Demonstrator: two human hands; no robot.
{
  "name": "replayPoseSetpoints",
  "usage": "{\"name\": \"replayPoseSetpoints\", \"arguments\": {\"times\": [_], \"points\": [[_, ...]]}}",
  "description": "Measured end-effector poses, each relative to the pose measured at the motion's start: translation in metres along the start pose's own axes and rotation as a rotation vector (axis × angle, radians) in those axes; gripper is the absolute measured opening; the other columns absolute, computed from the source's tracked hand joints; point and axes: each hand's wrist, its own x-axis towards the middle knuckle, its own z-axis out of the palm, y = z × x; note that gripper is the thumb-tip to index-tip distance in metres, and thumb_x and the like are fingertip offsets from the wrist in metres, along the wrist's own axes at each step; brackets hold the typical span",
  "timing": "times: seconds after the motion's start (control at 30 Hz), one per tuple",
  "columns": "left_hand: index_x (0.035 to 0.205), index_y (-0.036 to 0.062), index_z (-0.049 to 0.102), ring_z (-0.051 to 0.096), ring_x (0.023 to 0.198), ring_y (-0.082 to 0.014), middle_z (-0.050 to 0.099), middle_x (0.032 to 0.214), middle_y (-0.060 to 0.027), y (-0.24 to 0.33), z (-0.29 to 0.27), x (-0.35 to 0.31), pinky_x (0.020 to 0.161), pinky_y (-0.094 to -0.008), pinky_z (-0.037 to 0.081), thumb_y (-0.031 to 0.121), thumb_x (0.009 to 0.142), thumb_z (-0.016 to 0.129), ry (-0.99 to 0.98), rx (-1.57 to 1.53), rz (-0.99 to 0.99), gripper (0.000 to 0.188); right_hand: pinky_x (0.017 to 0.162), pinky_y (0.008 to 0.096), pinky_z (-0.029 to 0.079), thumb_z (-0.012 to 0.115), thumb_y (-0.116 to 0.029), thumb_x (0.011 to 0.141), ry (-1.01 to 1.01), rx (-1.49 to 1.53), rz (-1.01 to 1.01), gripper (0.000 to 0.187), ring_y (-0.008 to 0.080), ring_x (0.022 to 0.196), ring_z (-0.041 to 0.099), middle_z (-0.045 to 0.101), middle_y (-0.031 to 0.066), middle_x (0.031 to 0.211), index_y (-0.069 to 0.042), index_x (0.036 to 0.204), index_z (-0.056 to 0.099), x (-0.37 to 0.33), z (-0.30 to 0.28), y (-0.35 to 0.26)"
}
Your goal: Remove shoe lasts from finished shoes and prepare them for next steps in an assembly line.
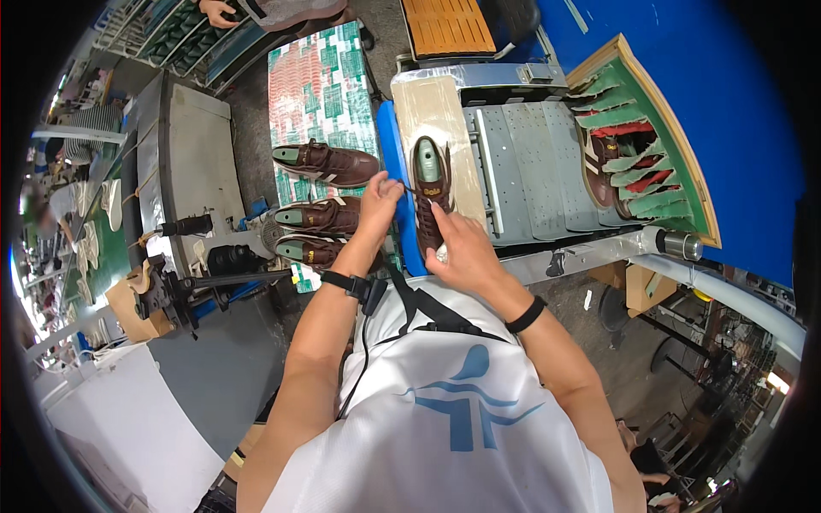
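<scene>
A dark brown lace-up shoe (422, 224) with pale side stripes stands on the near end of the beige board, heel away from me and toe toward me. A green shoe last (428, 162) fills its opening. On the shoe's left side, my left hand (379, 205) pinches a dark shoelace (410, 187) pulled out from the shoe. My right hand (466, 250) is closed against the shoe's right side, its index finger on the lacing and its thumb near the toe. A small white bit shows by that thumb; what it is I cannot tell.
Left of me, several similar brown shoes (327, 164) lie on a bench wrapped in green-and-red patterned film (295, 94). To the right runs a grey slatted conveyor (522, 171), with a shoe under a green strip curtain (663, 201). A person's hand (219, 12) shows at the far left.
</scene>
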Motion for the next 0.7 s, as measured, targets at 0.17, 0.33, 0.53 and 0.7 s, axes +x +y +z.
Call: {"name": "replayPoseSetpoints", "arguments": {"times": [0.17,0.33,0.53,0.7], "points": [[0.152,-0.0051,0.057,0.067,0.129,-0.03,0.069,0.141,-0.0226,0.036,0.024,0.02,0.108,-0.0409,0.054,0.035,0.095,0.084,0.082,0.775,0.523,0.075,0.089,0.0503,0.05,0.077,-0.025,0.084,0.002,-0.183,-0.09,0.081,0.0413,0.093,0.062,0.063,0.0207,0.101,0.01,0.153,0.053,0.016,0.021,0.012],[0.146,-0.0122,0.062,0.074,0.115,-0.0228,0.077,0.129,-0.0228,0.056,0.031,0.051,0.102,-0.0384,0.058,0.038,0.093,0.09,-0.199,0.658,0.153,0.078,0.092,0.051,0.055,0.07,-0.029,0.085,-0.077,0.022,0.009,0.075,0.0424,0.098,0.068,0.068,0.0246,0.103,0.014,0.146,0.057,0.015,0.005,0.013],[0.126,0.0036,0.081,0.08,0.095,-0.0245,0.083,0.106,-0.0168,0.045,0.026,0.066,0.088,-0.0397,0.061,0.039,0.088,0.093,-0.162,0.751,0.263,0.053,0.092,0.0529,0.058,0.07,-0.03,0.084,-0.148,0.083,0.135,0.068,0.0468,0.102,0.071,0.072,0.029,0.106,0.014,0.135,0.062,0.046,0.004,-0.01],[0.125,0.0037,0.082,0.08,0.097,-0.0253,0.084,0.107,-0.0177,0.039,0.022,0.075,0.089,-0.0403,0.061,0.042,0.087,0.094,-0.181,0.767,0.263,0.056,0.096,0.0514,0.057,0.072,-0.027,0.085,-0.273,0.218,-0.06,0.069,0.0462,0.104,0.071,0.071,0.0286,0.111,0.008,0.143,0.063,0.026,0.049,-0.043]]}}
